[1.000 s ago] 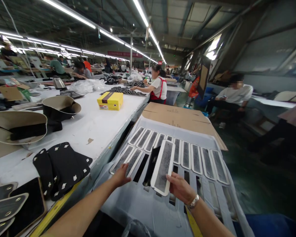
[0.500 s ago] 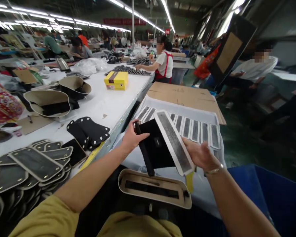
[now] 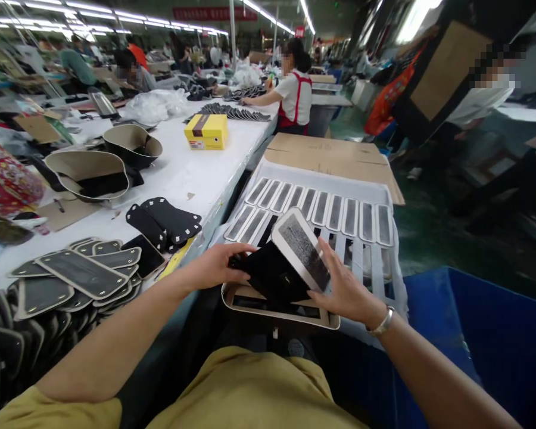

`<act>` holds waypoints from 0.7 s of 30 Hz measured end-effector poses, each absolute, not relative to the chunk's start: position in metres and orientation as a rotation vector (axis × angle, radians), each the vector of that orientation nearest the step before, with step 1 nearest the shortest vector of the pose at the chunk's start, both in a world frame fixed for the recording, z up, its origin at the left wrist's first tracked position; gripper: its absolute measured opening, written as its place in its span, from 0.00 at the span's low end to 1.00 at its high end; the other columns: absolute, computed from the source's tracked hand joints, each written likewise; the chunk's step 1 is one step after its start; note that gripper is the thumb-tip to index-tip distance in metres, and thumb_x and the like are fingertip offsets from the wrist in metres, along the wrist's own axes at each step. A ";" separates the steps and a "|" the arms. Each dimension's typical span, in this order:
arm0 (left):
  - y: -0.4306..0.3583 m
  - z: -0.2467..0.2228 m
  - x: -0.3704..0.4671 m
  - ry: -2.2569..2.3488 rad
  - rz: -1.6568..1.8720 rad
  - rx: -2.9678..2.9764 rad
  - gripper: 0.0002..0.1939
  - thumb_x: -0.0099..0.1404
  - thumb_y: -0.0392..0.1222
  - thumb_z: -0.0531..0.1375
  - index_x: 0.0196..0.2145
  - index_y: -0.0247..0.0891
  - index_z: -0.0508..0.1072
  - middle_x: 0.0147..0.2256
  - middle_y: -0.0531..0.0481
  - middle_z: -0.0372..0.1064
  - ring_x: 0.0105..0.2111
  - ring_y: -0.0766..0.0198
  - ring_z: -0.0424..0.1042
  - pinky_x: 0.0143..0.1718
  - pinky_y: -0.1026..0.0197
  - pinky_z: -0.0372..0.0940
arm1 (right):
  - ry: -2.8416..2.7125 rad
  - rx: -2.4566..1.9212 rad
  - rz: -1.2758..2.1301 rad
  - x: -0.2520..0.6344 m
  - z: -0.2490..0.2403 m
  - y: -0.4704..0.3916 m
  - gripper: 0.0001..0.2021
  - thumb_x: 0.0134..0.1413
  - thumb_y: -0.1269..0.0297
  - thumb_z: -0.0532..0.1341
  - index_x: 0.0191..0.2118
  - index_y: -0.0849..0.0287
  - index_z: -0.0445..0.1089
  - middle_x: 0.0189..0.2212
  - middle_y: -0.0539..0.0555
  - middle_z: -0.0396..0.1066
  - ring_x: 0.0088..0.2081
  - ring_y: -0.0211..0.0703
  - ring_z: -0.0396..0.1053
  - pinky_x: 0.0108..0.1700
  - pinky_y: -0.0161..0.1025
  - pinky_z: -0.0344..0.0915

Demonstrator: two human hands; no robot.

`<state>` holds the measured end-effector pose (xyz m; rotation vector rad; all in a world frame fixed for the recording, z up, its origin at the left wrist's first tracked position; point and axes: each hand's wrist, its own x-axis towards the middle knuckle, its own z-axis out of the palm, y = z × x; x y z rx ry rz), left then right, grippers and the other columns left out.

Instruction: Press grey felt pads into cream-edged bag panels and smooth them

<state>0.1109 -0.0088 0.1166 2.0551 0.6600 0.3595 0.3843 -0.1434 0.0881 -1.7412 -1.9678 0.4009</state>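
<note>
Between my hands, tilted, is a soft black fabric piece (image 3: 274,280) with a small label. Along its right side lies a grey rectangular panel with a white border (image 3: 301,244). My left hand (image 3: 230,265) pinches the black piece's left edge between thumb and fingers. On the other side, my right hand (image 3: 342,286) grips the grey panel's right edge, its thumb by the lower corner. Just beneath is a bag body (image 3: 281,319) with a beige rim and a dark inside, its mouth facing up and partly covered by the black piece.
Rows of white-bordered panels (image 3: 349,217) lie on a covered stand, with cardboard (image 3: 326,149) behind. Dark eyeleted panels (image 3: 75,273) are piled at left, near a yellow box (image 3: 206,131) and open bag bodies (image 3: 87,174). A blue bin (image 3: 486,333) stands right; a co-worker (image 3: 295,89) sits ahead.
Both hands have moved the black piece and grey panel down over the bag body's mouth. The grey panel leans more, and my right fingers now lie along its edge.
</note>
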 end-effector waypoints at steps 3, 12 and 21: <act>-0.007 0.117 0.107 0.619 0.206 2.303 0.12 0.56 0.36 0.59 0.39 0.39 0.73 0.34 0.54 0.72 0.36 0.63 0.70 0.39 0.65 0.62 | -2.062 -1.724 0.396 0.385 0.086 -0.148 0.52 0.43 0.64 0.62 0.65 0.58 0.24 0.64 0.61 0.37 0.63 0.54 0.41 0.61 0.52 0.49; -0.025 0.074 0.115 0.659 -0.147 2.807 0.08 0.55 0.37 0.60 0.34 0.38 0.76 0.34 0.49 0.74 0.34 0.59 0.72 0.34 0.63 0.64 | -2.213 -1.783 0.390 0.363 0.081 -0.144 0.54 0.40 0.53 0.64 0.65 0.58 0.28 0.61 0.64 0.47 0.60 0.59 0.49 0.58 0.54 0.53; -0.027 0.078 0.112 0.462 -0.349 2.878 0.06 0.55 0.36 0.59 0.30 0.35 0.77 0.35 0.44 0.74 0.38 0.55 0.71 0.38 0.60 0.64 | -2.241 -1.696 0.018 0.353 0.063 -0.154 0.50 0.42 0.68 0.60 0.65 0.61 0.27 0.55 0.64 0.54 0.55 0.58 0.55 0.56 0.54 0.56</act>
